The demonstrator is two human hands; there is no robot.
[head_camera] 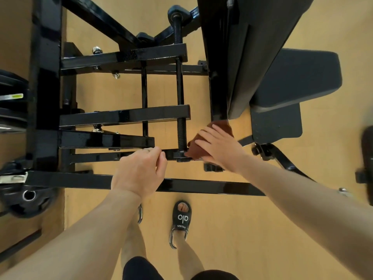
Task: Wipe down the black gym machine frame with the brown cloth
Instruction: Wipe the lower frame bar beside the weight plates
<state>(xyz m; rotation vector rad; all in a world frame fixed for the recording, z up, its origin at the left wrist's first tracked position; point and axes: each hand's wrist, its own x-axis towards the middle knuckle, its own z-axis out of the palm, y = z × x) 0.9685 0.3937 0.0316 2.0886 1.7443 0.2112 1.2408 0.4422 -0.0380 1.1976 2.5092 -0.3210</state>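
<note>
The black gym machine frame fills the upper left and middle, with several glossy crossbars and a threaded vertical rod. My right hand lies flat on the brown cloth, pressing it against a low frame bar beside the foot of the rod. My left hand hovers over the front crossbars with fingers curled loosely and thumb touching the forefinger; nothing is in it. A ring shows on one finger.
A dark padded seat and backrest rise at the right. Weight plates sit at the lower left and more at the left edge. My feet in black slides stand on the tan floor behind a long front bar.
</note>
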